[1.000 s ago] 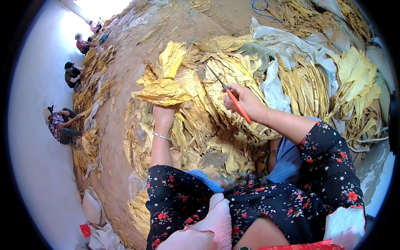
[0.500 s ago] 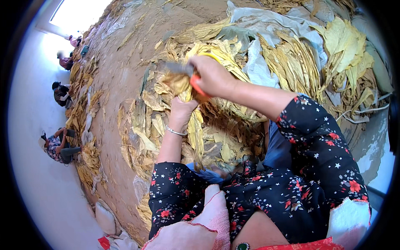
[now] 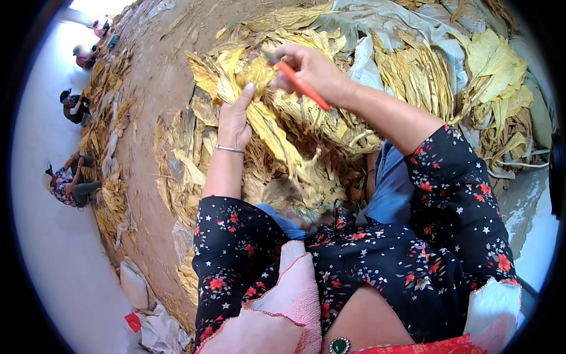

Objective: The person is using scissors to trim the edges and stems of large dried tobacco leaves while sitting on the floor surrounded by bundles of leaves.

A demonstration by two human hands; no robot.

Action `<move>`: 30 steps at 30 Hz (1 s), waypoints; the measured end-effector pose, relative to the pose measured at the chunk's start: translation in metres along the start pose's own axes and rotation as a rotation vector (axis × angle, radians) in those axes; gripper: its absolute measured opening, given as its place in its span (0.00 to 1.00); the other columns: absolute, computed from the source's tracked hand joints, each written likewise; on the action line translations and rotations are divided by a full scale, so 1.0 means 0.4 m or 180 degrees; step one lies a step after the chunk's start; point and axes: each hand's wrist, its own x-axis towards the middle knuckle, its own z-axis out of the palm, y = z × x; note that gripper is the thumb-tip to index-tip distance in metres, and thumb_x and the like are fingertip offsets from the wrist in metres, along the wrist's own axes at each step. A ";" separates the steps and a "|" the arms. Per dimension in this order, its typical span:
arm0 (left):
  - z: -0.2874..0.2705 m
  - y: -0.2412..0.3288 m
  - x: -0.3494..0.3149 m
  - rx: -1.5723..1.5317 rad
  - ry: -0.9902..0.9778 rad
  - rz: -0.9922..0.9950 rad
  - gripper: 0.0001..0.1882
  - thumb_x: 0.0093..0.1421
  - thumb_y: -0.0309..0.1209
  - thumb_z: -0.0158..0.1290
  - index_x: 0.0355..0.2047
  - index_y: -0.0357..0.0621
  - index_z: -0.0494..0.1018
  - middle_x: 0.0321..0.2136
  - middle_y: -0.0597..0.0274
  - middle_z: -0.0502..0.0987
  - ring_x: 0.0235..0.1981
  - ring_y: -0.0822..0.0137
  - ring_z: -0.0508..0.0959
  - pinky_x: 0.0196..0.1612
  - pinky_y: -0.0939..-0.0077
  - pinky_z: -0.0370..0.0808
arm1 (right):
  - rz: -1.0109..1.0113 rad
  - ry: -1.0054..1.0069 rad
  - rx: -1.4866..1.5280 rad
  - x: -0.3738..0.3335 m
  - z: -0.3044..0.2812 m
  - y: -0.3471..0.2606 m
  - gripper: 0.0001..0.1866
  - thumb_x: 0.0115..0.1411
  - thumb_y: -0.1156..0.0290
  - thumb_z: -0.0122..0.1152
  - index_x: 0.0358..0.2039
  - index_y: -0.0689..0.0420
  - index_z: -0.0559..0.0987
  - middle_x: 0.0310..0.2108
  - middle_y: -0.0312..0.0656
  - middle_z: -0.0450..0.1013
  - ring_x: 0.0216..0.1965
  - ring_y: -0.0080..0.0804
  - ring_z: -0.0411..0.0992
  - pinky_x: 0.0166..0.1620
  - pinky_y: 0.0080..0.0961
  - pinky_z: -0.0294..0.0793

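My left hand (image 3: 235, 123), a bangle at its wrist, is closed round a bunch of dried yellow tobacco leaves (image 3: 272, 134). Crumpled leaf ends fan out above the thumb, and long tails hang toward my lap. In my right hand (image 3: 311, 69) are orange-handled shears (image 3: 302, 86), gripped close to their dark metal head. The right fingertips are beside the top of the bunch; whether they touch it I cannot tell. My fingers hide part of the tool.
Loose leaves (image 3: 188, 168) lie on the brown floor (image 3: 156, 76) around my legs. Stacked leaves (image 3: 413, 76) and pale sheeting (image 3: 383, 26) are at the far right. Several people (image 3: 69, 184) sit along the white wall (image 3: 53, 248) at left, beside a row of leaves.
The bunch is spread wider above my left hand, which has moved slightly up and left. My right hand has lifted the shears away from the bunch, turning the orange handle toward the lower right.
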 end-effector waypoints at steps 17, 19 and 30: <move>0.028 0.014 -0.023 -0.1066 -0.0248 0.0044 0.20 0.67 0.33 0.35 0.56 0.35 0.58 0.54 0.49 0.67 0.55 0.54 0.67 0.60 0.57 0.61 | 0.0065 0.0210 -0.0430 0.015 0.072 0.067 0.31 0.45 0.58 0.73 0.41 0.63 0.69 0.32 0.42 0.68 0.35 0.27 0.66 0.40 0.24 0.67; 0.025 0.003 -0.016 -0.0790 -0.0042 0.0187 0.18 0.64 0.26 0.43 0.54 0.33 0.61 0.50 0.50 0.70 0.52 0.57 0.70 0.58 0.60 0.65 | 0.0103 0.0281 -0.0440 0.014 0.071 0.059 0.32 0.44 0.57 0.74 0.42 0.64 0.69 0.32 0.42 0.68 0.36 0.26 0.66 0.41 0.24 0.67; 0.033 0.033 -0.049 -0.0906 -0.0358 0.0199 0.23 0.52 0.14 0.48 0.51 0.32 0.64 0.48 0.51 0.72 0.50 0.56 0.72 0.58 0.59 0.65 | 0.0462 0.0461 0.1225 0.036 0.037 0.075 0.15 0.48 0.73 0.64 0.35 0.63 0.72 0.24 0.36 0.70 0.24 0.18 0.66 0.28 0.17 0.67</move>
